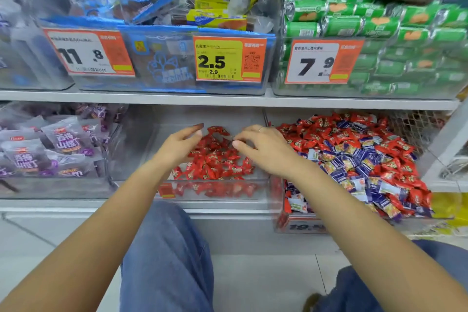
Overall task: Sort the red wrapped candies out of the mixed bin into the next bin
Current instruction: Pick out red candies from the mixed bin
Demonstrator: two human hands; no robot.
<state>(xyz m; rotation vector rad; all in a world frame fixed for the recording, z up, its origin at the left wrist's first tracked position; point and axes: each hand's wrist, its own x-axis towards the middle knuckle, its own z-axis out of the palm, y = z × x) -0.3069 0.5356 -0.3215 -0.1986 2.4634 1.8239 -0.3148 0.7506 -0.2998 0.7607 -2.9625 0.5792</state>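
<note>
price tags (229, 58): 11.8, 2.5, 7.9

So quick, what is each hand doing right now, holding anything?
Left hand: open, fingers relaxed over the red candies in the clear bin, holding nothing visible.
Right hand: fingers curled over the same bin; cannot tell if it holds a candy.

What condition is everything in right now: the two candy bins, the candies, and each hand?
Mixed bin: heaped with red and blue wrapped candies together.
Middle bin: clear, partly filled, red candies only.
Red candies: loose pile in the middle bin.
Left hand: over the red pile, fingers relaxed; grip unclear.
Right hand: over the red pile, fingers curled downward; holding anything unclear.
</note>
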